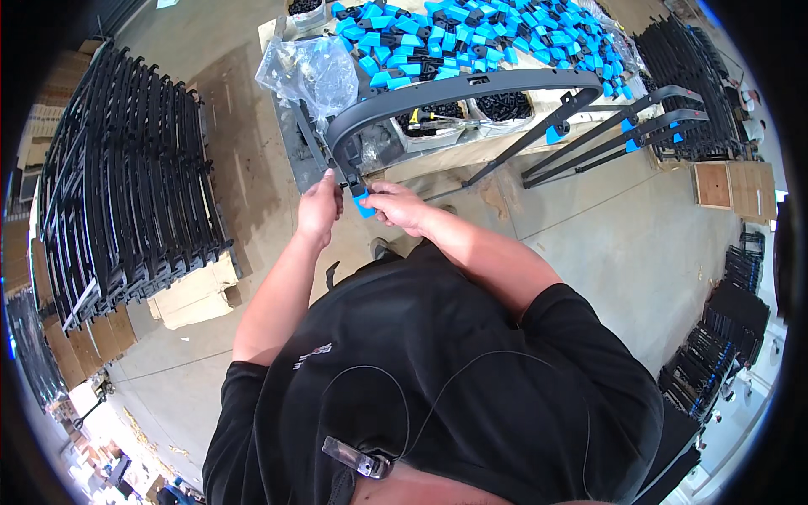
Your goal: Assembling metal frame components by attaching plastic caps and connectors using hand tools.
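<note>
A black curved frame [471, 83] arches over the near side of the worktable, its near left end coming down in front of me. At that end sits a blue plastic end piece [364, 204]. My right hand [396, 207] is closed on the blue end piece from the right, its thumb on top. Just left of the frame end, my left hand [319, 207] is closed with the thumb pointing up. Whatever it pinches is hidden by its fingers. More legs of the black frame [581, 150] extend to the right, with blue pieces on them.
Blue-and-black plastic pieces [471, 38] are heaped on the table [421, 164]. White tubs [503, 126] of small black parts stand near its edge, beside a yellow-handled screwdriver [417, 118] and clear plastic bag [316, 76]. Stacked black frames [126, 185] stand left, others [690, 76] far right.
</note>
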The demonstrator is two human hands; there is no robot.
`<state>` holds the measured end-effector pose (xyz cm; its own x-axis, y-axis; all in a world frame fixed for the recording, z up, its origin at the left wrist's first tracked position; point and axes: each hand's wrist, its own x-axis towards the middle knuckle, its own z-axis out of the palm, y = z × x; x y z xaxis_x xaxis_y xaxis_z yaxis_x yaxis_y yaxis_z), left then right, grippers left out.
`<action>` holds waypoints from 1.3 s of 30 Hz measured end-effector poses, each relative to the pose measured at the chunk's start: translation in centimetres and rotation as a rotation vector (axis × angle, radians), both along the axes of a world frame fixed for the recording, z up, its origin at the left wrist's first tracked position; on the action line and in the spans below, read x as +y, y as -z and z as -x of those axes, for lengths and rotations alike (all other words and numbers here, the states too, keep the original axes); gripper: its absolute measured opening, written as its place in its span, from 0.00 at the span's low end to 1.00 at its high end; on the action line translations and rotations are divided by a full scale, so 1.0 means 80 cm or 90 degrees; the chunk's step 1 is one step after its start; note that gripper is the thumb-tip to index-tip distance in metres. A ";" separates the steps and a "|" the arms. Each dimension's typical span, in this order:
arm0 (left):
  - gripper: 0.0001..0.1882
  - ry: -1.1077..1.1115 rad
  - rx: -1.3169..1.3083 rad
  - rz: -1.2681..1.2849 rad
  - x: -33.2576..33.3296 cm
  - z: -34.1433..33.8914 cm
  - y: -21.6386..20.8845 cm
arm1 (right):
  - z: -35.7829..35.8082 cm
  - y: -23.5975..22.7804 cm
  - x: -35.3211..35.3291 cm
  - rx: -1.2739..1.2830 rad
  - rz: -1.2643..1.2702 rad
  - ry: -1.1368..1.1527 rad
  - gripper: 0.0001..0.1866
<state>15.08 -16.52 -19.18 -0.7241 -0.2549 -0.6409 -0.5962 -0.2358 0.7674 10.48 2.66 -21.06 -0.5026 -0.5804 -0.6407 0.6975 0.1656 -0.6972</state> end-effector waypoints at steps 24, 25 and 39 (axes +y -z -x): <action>0.16 0.077 0.077 -0.071 -0.002 0.004 0.018 | -0.004 -0.009 0.011 -0.006 0.049 -0.030 0.15; 0.15 0.091 0.120 0.014 0.000 0.000 0.022 | -0.004 -0.007 0.012 -0.006 0.050 -0.028 0.15; 0.18 0.057 0.047 -0.236 -0.007 0.000 0.024 | 0.007 -0.005 0.018 0.011 -0.042 -0.025 0.24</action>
